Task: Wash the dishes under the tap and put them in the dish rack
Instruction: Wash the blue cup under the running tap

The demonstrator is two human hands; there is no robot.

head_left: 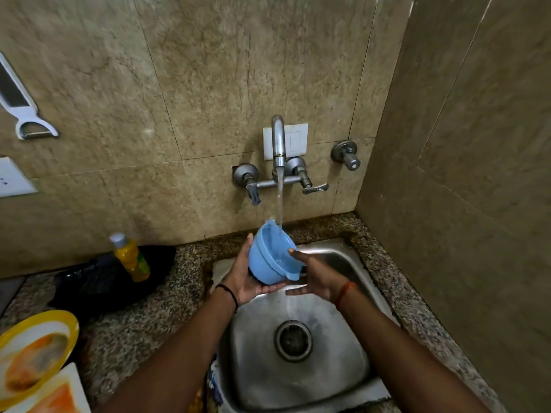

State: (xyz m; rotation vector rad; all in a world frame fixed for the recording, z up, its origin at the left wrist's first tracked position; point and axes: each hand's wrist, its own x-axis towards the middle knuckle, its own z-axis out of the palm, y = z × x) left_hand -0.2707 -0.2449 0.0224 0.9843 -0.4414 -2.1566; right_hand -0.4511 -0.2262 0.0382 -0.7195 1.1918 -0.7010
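Your left hand (249, 281) cups the blue plastic bowl (269, 257) from below and from the left: the thumb lies along the bowl's far left side and the fingers (269, 289) curl under its base. Your right hand (314, 274) is held just beside the bowl's rim on the right, its fingers straight and relaxed; one fingertip reaches the rim, and you cannot tell whether the palm makes contact. The bowl is tilted, its opening facing right and up, and it is held in the air above the back half of the steel sink (334, 380). Water runs from the wall tap (278, 144) in a thin stream that strikes the far rim of the bowl and falls on toward the drain (293, 340).

On the granite tabletop (128, 332), left of the sink, a yellow dish-soap bottle (131, 257) stands near the back edge, in front of a black bag (98, 278). At the front left corner lie a yellow-rimmed plate (64, 329) with orange residue and a white dish (71, 383) beside it. A white peeler (22, 105) hangs on the tiled wall at the left.
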